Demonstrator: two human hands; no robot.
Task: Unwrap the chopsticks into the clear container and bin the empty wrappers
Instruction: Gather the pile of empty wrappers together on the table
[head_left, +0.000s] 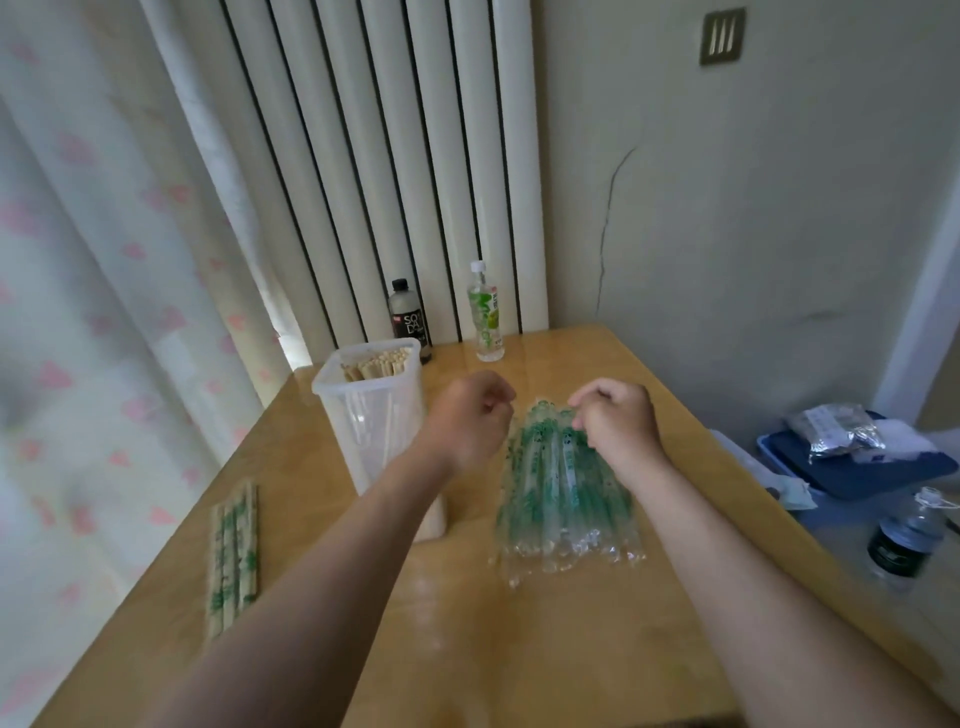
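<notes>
A tall clear container (371, 415) stands on the wooden table (519, 649), with bare chopsticks (376, 364) showing at its top. To its right lies a pile of clear, green-printed empty wrappers (561, 499). My right hand (618, 423) has its fingers curled over the far end of that pile, pinching the wrappers. My left hand (470, 418) hovers between the container and the pile, fingers curled, nothing visible in it. A few wrapped chopsticks (234, 556) lie at the table's left edge.
A dark soda bottle (410, 319) and a green-labelled bottle (485, 317) stand at the table's far edge before a radiator. Right of the table are a blue bin (857, 475) holding bags and a water bottle (906, 535). A curtain hangs at the left.
</notes>
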